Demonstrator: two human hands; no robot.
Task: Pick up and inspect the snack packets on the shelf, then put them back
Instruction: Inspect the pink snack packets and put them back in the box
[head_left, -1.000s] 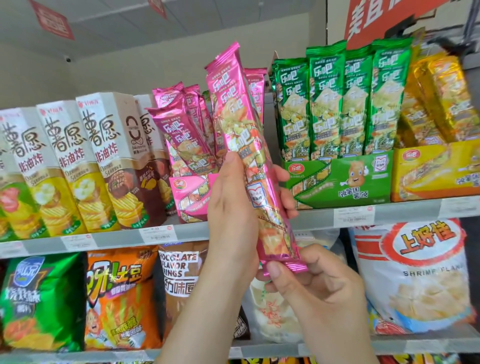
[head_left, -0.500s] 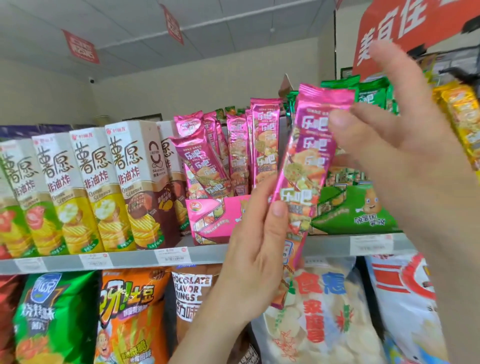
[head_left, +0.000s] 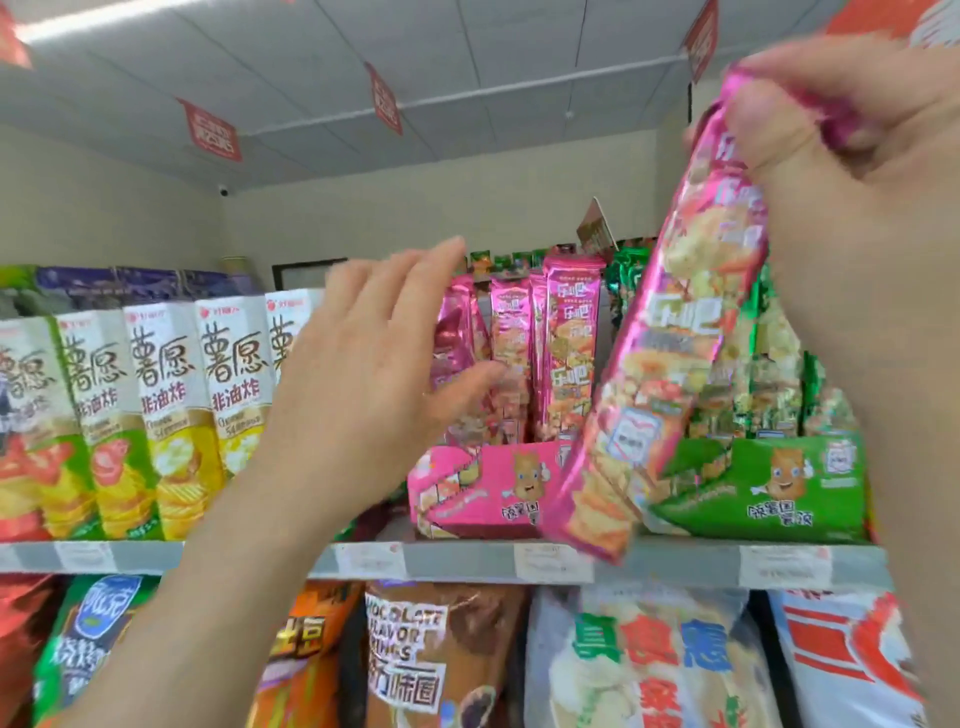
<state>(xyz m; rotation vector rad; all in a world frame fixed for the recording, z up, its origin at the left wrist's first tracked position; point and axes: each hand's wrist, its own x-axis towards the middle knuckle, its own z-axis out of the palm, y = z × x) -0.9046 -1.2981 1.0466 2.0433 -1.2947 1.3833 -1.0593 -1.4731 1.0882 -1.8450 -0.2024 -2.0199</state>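
A long pink snack packet (head_left: 670, 343) hangs tilted in front of the shelf, its lower end near the shelf edge. My right hand (head_left: 841, 171) pinches its top end at the upper right. My left hand (head_left: 374, 374) is off that packet, fingers straight, and touches the leftmost of the pink packets (head_left: 519, 358) standing upright in the pink display box (head_left: 483, 488). The hand hides part of those packets.
Green packets in a green display box (head_left: 769, 483) stand to the right. White chip cartons (head_left: 171, 410) line the shelf's left side. The grey shelf edge (head_left: 457, 561) carries price tags, with large snack bags (head_left: 649, 654) below. Red signs hang from the ceiling.
My left hand let go of the held pink packet and moved left to the packets in the box. My right hand took the packet's top end and lifted it higher.
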